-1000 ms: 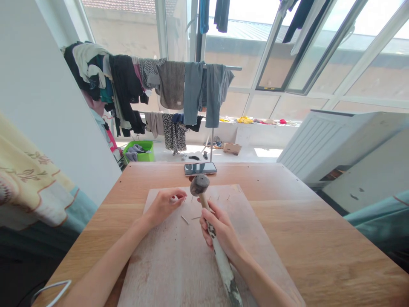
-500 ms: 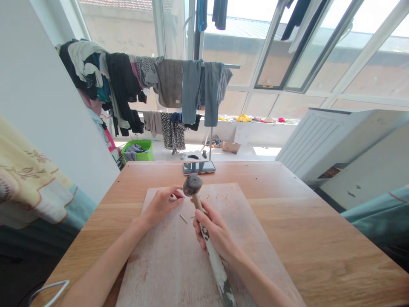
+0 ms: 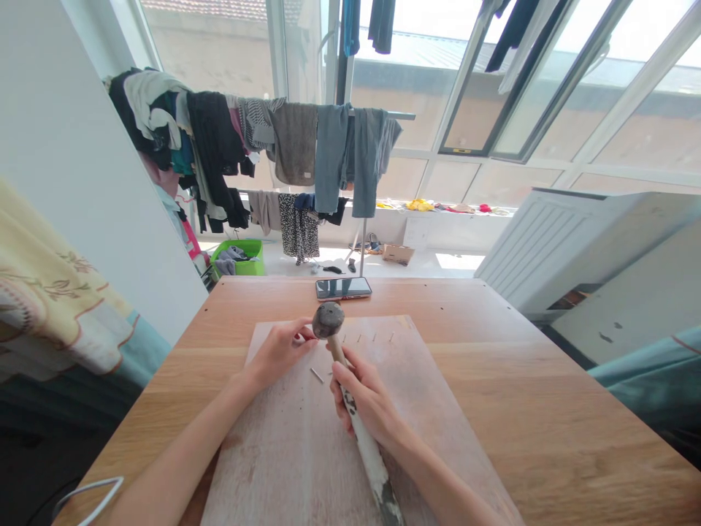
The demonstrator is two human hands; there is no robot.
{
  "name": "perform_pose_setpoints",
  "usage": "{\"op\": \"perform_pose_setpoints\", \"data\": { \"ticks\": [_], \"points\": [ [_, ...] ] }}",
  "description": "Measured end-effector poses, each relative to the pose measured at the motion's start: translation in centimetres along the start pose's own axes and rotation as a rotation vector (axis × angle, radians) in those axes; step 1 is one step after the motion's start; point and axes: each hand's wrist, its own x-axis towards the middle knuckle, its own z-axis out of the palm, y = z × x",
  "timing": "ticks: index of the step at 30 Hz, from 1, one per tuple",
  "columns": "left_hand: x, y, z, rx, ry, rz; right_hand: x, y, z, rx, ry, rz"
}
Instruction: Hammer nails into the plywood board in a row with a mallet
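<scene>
My right hand point(image 3: 366, 400) is wrapped round the worn, paint-flecked handle of a hammer point(image 3: 350, 409), whose dark head point(image 3: 328, 320) hovers over the far part of a pale wooden board point(image 3: 285, 453). My left hand point(image 3: 280, 351) rests on the board just left of the hammer head, fingers pinched together near it on something too small to make out. A loose nail point(image 3: 316, 375) lies on the board between my hands. Several nails point(image 3: 374, 338) stand upright in a row near the board's far edge.
The board lies on a wooden table point(image 3: 548, 409). A phone point(image 3: 343, 288) lies flat at the table's far edge. A clothes rack point(image 3: 263, 146) full of garments and a green basket point(image 3: 239, 258) stand beyond. A white cable point(image 3: 87, 497) loops at the near left corner.
The hammer head has shifted left toward my left hand and dropped a little. My left hand stays pinched at the same spot on the board.
</scene>
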Motion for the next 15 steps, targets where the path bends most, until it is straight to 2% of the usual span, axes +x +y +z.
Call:
{"op": "perform_pose_setpoints", "data": {
  "ticks": [10, 12, 15],
  "points": [
    [0.0, -0.6, 0.0, 0.057, -0.031, 0.016, -0.1, -0.1, 0.1, 0.008, 0.008, 0.018],
    [-0.1, -0.6, 0.0, 0.099, -0.004, 0.047, -0.1, -0.4, -0.1, 0.022, 0.025, 0.016],
    [-0.5, 0.3, -0.2, 0.218, 0.100, 0.119, -0.3, -1.1, -0.6, 0.065, 0.104, -0.022]
  ]
}}
